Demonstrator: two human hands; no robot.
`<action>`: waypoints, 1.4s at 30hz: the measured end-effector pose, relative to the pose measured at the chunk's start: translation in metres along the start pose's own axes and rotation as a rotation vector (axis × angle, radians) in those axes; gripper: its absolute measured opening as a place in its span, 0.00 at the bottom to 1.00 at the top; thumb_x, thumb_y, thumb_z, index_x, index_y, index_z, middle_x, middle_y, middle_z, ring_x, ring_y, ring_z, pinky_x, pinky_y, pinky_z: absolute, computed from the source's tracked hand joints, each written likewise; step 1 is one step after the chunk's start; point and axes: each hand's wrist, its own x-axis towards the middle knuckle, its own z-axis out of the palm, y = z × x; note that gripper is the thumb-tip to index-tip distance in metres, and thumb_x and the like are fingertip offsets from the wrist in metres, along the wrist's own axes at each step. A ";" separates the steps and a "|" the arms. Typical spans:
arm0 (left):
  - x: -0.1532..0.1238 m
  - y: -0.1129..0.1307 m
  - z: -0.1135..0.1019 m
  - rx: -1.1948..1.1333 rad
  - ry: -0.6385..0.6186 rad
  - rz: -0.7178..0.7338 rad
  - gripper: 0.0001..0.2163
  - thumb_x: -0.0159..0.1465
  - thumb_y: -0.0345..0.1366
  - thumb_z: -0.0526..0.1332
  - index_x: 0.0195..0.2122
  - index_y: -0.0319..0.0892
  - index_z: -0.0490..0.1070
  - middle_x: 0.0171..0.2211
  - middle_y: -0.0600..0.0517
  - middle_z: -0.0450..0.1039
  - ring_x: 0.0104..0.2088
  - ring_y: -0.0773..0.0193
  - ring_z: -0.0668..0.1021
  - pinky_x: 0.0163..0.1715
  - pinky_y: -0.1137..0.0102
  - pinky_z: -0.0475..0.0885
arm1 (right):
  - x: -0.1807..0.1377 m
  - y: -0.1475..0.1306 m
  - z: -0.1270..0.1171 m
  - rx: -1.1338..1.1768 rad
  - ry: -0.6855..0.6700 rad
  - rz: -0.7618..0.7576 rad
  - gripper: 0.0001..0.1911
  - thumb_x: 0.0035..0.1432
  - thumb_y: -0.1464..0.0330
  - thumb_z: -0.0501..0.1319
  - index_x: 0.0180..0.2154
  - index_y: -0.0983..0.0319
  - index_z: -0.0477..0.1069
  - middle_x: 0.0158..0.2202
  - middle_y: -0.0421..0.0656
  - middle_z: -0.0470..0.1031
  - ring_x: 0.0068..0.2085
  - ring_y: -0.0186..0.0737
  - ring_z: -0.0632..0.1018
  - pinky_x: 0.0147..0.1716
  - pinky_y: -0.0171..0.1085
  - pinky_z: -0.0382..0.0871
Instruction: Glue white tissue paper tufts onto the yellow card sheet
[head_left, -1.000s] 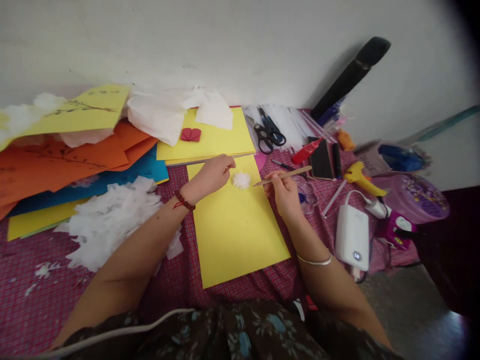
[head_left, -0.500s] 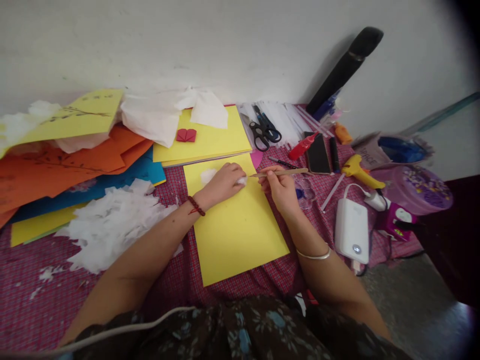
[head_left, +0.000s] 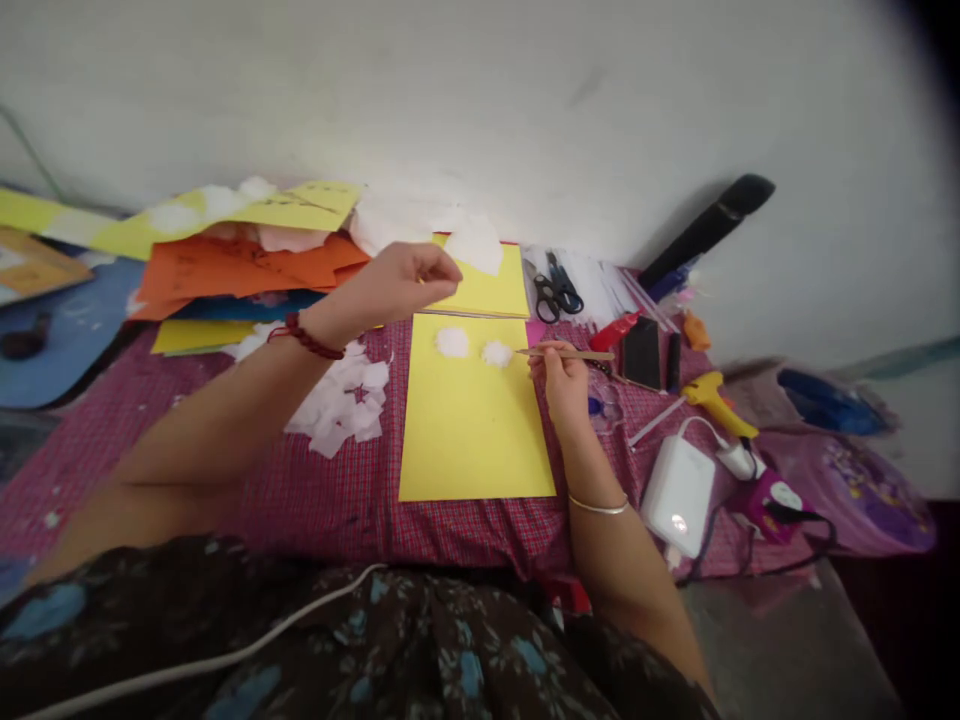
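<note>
My right hand [head_left: 561, 385] grips a thin tan wooden stick [head_left: 589, 355] with a pointed tip. The tip points left, close beside a white tissue-paper puff [head_left: 496, 353] on the yellow sheet [head_left: 476, 430]. A second white puff [head_left: 452, 342] sits to its left on the same sheet. Raised above the sheet's upper left corner, my left hand [head_left: 409, 285] has its thumb and fingertips brought together. Whatever is between them, if anything, cannot be made out. Below that forearm lies a heap of torn white tissue pieces [head_left: 349, 400], partly hidden by it.
Behind the sheet are a yellow stack [head_left: 495, 290], black scissors [head_left: 555, 295] and white sticks [head_left: 600, 280]. On the right lie a red tube [head_left: 613, 330], a yellow glue gun [head_left: 720, 403] and a white power bank [head_left: 680, 493]. Orange papers [head_left: 247, 275] are piled left.
My left hand has lifted off the yellow sheet and moved left and up, uncovering both white puffs. My right hand still holds the stick near the sheet's right edge. The view has shifted.
</note>
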 end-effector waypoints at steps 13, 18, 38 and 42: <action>-0.177 -0.034 0.060 0.365 -0.327 0.300 0.10 0.64 0.42 0.61 0.41 0.42 0.74 0.49 0.43 0.76 0.49 0.55 0.75 0.53 0.60 0.67 | -0.008 -0.001 0.004 -0.186 -0.119 -0.148 0.13 0.58 0.59 0.59 0.37 0.63 0.69 0.25 0.37 0.74 0.21 0.31 0.73 0.21 0.32 0.67; -0.181 -0.033 0.067 0.375 -0.324 0.352 0.08 0.62 0.39 0.64 0.39 0.42 0.73 0.48 0.44 0.76 0.48 0.55 0.76 0.51 0.60 0.68 | -0.019 0.000 0.011 -0.184 -0.125 -0.190 0.12 0.59 0.60 0.61 0.37 0.63 0.71 0.25 0.39 0.75 0.22 0.33 0.74 0.23 0.34 0.68; -0.168 -0.050 0.002 0.337 0.406 -0.095 0.06 0.62 0.34 0.58 0.27 0.42 0.68 0.27 0.54 0.72 0.30 0.67 0.73 0.34 0.69 0.68 | -0.036 -0.022 0.016 0.128 -0.083 0.052 0.08 0.51 0.63 0.65 0.31 0.61 0.73 0.20 0.42 0.73 0.19 0.35 0.71 0.21 0.35 0.65; -0.167 -0.055 0.009 0.373 0.360 -0.123 0.04 0.63 0.31 0.57 0.33 0.42 0.71 0.32 0.52 0.75 0.34 0.66 0.75 0.38 0.68 0.71 | -0.052 -0.013 0.018 0.130 -0.472 0.250 0.11 0.55 0.59 0.65 0.32 0.61 0.73 0.19 0.39 0.72 0.20 0.34 0.72 0.21 0.34 0.66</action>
